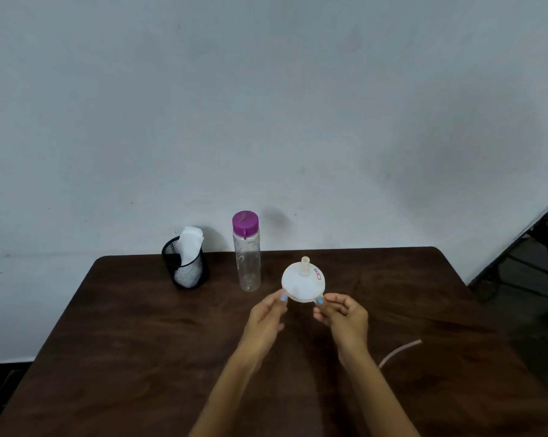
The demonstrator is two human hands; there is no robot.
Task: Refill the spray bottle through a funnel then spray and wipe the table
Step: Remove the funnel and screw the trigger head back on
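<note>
A white funnel (302, 283) is being held above the dark wooden table (140, 357), near its far middle; it is being turned so that the spout is pointing up and away, the wide mouth facing the person; a small red and blue sticker is being shown on its right side. The near rim is being pinched at its left by the left hand (264, 316) and at its right by the right hand (345, 315); on each hand the fingers are being kept curled about the rim, a blue nail showing at each pinch.

Just to the left of the funnel, a clear bottle (247, 257) with a purple cap is being left upright near the table's far edge, apart from both hands; whether liquid is being held in it cannot be told. Further left, a black mesh cup (187, 266) is being left upright, white tissue (189, 244) being held in it and sticking out above its rim. A thin clear tube (398, 353) is lying on the table to the right of the right forearm. A pale wall (266, 105) is rising behind the table.
</note>
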